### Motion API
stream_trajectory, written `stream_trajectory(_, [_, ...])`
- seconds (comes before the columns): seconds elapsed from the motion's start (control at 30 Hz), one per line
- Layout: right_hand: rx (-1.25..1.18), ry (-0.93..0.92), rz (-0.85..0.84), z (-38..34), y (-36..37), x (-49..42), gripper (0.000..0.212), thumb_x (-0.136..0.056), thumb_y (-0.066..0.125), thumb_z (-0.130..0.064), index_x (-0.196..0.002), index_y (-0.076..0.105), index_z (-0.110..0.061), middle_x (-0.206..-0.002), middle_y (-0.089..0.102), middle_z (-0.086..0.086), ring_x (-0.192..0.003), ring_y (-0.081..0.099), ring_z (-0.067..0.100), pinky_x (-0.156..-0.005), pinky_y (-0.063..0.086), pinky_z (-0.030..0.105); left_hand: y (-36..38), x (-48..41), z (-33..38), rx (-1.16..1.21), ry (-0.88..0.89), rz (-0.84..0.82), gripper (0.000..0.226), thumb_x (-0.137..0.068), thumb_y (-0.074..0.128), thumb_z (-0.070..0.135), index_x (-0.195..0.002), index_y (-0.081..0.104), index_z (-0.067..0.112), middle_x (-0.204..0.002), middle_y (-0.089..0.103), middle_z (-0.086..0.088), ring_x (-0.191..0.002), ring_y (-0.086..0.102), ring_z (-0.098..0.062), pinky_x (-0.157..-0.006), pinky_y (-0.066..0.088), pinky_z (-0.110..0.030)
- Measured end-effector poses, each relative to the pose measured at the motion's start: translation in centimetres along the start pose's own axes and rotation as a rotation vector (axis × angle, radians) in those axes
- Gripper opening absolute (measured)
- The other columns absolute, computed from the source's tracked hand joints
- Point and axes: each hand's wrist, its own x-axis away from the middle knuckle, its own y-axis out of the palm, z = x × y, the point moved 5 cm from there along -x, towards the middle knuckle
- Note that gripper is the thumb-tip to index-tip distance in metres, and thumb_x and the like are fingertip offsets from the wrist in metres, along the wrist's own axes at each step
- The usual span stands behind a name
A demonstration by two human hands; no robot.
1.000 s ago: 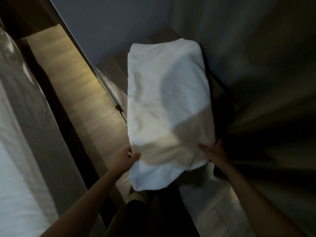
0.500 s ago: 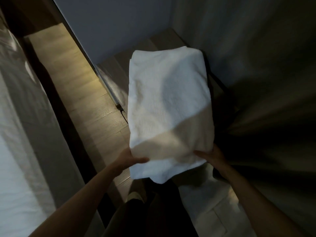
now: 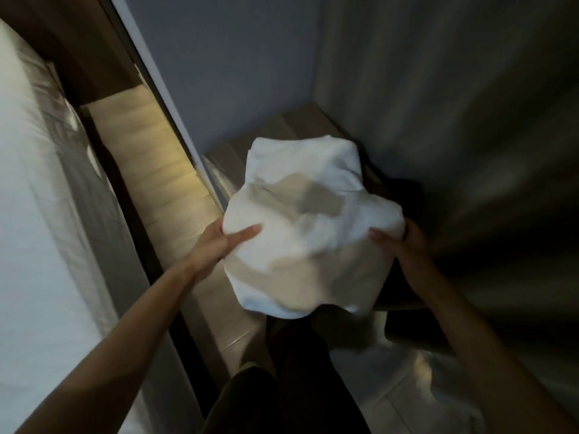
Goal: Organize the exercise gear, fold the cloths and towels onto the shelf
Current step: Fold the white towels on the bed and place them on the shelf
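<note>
The left hand (image 3: pixel 216 245) and right hand (image 3: pixel 404 245) clasp the towel (image 3: pixel 313 239) by its near sides, thumbs on top, over the shelf (image 3: pixel 282 126). Folding looks half done. Next it likely needs lowering squarely onto the shelf.

towel (image 3: pixel 313 245) motion-blurred, folds unreadable, left hand (image 3: pixel 217 245) partly under it, right hand (image 3: pixel 404 245) half behind its edge, shelf (image 3: pixel 291 126) mostly covered

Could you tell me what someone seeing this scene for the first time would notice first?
The bundled white towel in the middle stands out brightest, gripped on either side by the left hand and the right hand, over a wooden surface in the corner. A warmly lit strip of wooden floor runs along the left beside a pale bed; grey curtains hang at the right.
</note>
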Motion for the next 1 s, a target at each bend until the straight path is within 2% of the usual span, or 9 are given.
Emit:
stream_trajectory(0.07, [-0.004, -0.021, -0.058, -2.7, -0.5, 0.7, 0.105, -0.051, 0.090, -0.033, -0.142, 0.039, -0.024, -0.138, 0.051, 0.002, -0.124, 0.050, 0.026, -0.100, 0.045, 0.050, -0.3, 1.3, 2.8, -0.074, 0.052, -0.139, 0.073, -0.056, 0.089, 0.044, -0.118, 0.050, 0.046, -0.111, 0.067, 0.013, -0.102, 0.066, -0.011, -0.084, 0.057, -0.037])
stream_trajectory(0.17, [-0.006, -0.081, -0.189, -6.2, -1.1, 2.3, 0.122, -0.036, 0.094, -0.037, -0.142, 0.034, -0.035, -0.130, 0.054, -0.013, -0.118, 0.052, 0.016, -0.094, 0.047, 0.043, -1.2, 3.4, 6.1, -0.131, 0.105, -0.151, 0.078, -0.053, 0.092, 0.039, -0.120, 0.051, 0.041, -0.112, 0.066, 0.011, -0.105, 0.064, -0.014, -0.083, 0.057, -0.037])
stream_trajectory(0.27, [0.047, -0.171, -0.300, -8.9, -1.5, 4.6, 0.118, -0.041, 0.094, -0.039, -0.140, 0.030, -0.046, -0.125, 0.056, -0.025, -0.116, 0.054, 0.003, -0.087, 0.049, 0.028, -2.5, 5.7, 9.2, -0.067, 0.167, 0.020, 0.083, -0.041, 0.093, 0.044, -0.114, 0.057, 0.032, -0.108, 0.067, 0.006, -0.103, 0.064, -0.021, -0.078, 0.058, -0.036])
stream_trajectory(0.37, [-0.028, -0.253, -0.354, -11.6, -2.1, 6.8, 0.103, -0.047, 0.093, -0.032, -0.138, 0.043, -0.032, -0.128, 0.061, -0.013, -0.119, 0.057, 0.010, -0.097, 0.047, 0.038, -3.6, 8.2, 12.2, -0.121, 0.193, 0.278, 0.103, -0.032, 0.084, 0.058, -0.121, 0.047, 0.021, -0.115, 0.057, 0.000, -0.100, 0.060, -0.023, -0.081, 0.057, -0.044])
stream_trajectory(0.5, [-0.190, -0.407, -0.347, -14.5, -2.9, 9.7, 0.091, -0.052, 0.092, -0.023, -0.133, 0.050, -0.019, -0.126, 0.064, 0.003, -0.120, 0.058, 0.022, -0.095, 0.052, 0.038, -4.9, 10.9, 16.3, -0.167, 0.408, 0.459, 0.108, -0.047, 0.078, 0.064, -0.138, 0.031, 0.032, -0.128, 0.045, 0.005, -0.108, 0.052, -0.017, -0.085, 0.050, -0.035])
stream_trajectory(0.7, [-0.170, -0.472, -0.287, -14.9, -2.5, 12.5, 0.132, -0.052, 0.084, -0.003, -0.137, 0.003, -0.062, -0.136, 0.052, -0.016, -0.127, 0.050, 0.006, -0.099, 0.047, 0.031, -3.9, 12.9, 16.8, -0.195, 0.299, 0.100, 0.092, -0.056, 0.080, 0.042, -0.138, 0.037, 0.045, -0.139, 0.037, 0.002, -0.121, 0.045, -0.026, -0.097, 0.048, -0.042])
stream_trajectory(0.83, [-0.109, -0.417, -0.226, -14.3, -3.9, 13.7, 0.115, -0.057, 0.084, -0.001, -0.143, 0.026, -0.050, -0.129, 0.053, -0.017, -0.108, 0.059, -0.006, -0.080, 0.054, 0.018, -3.0, 14.4, 14.6, -0.125, 0.298, -0.105, 0.091, -0.053, 0.084, 0.022, -0.130, 0.042, 0.049, -0.129, 0.041, 0.010, -0.119, 0.047, -0.022, -0.095, 0.050, -0.043])
stream_trajectory(0.9, [-0.047, -0.441, -0.158, -14.6, -4.9, 14.6, 0.098, -0.063, 0.083, 0.000, -0.143, 0.038, -0.035, -0.118, 0.053, -0.024, -0.093, 0.057, -0.019, -0.068, 0.049, 0.006, -3.0, 15.2, 14.8, -0.279, 0.371, -0.094, 0.082, -0.054, 0.083, 0.029, -0.124, 0.044, 0.049, -0.124, 0.044, 0.013, -0.115, 0.048, -0.018, -0.085, 0.053, -0.033])
stream_trajectory(1.0, [-0.023, -0.483, -0.075, -14.6, -5.8, 16.1, 0.081, -0.061, 0.086, -0.002, -0.127, 0.052, -0.035, -0.113, 0.058, -0.021, -0.092, 0.058, -0.018, -0.068, 0.050, 0.007, -3.3, 16.3, 16.4, -0.568, 0.552, 0.017, 0.071, -0.064, 0.082, 0.034, -0.125, 0.046, 0.040, -0.121, 0.047, 0.013, -0.112, 0.049, -0.014, -0.082, 0.050, -0.025])
